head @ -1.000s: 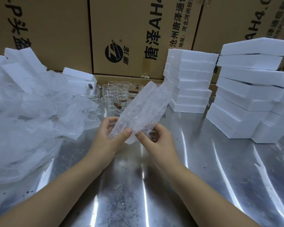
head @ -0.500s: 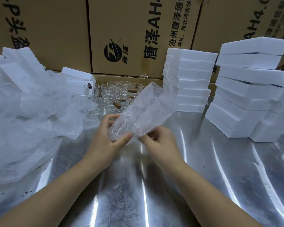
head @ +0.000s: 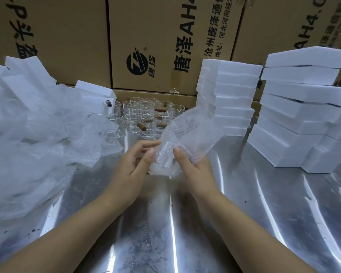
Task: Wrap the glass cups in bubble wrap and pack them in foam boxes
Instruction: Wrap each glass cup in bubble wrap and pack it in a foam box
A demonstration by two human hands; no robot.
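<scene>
Bubble wrap [head: 187, 133], with a cup [head: 166, 157] faintly showing inside, is gripped by the right hand [head: 195, 170], thumb on top. The left hand [head: 132, 168] pinches its left edge. Bare glass cups [head: 144, 115] cluster at the far edge of the table [head: 244, 213], with foam boxes [head: 230, 95] stacked to their right.

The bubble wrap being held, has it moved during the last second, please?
Yes. The bubble wrap has dropped and swung right, its far end nearer the base of the middle foam stack.
</scene>
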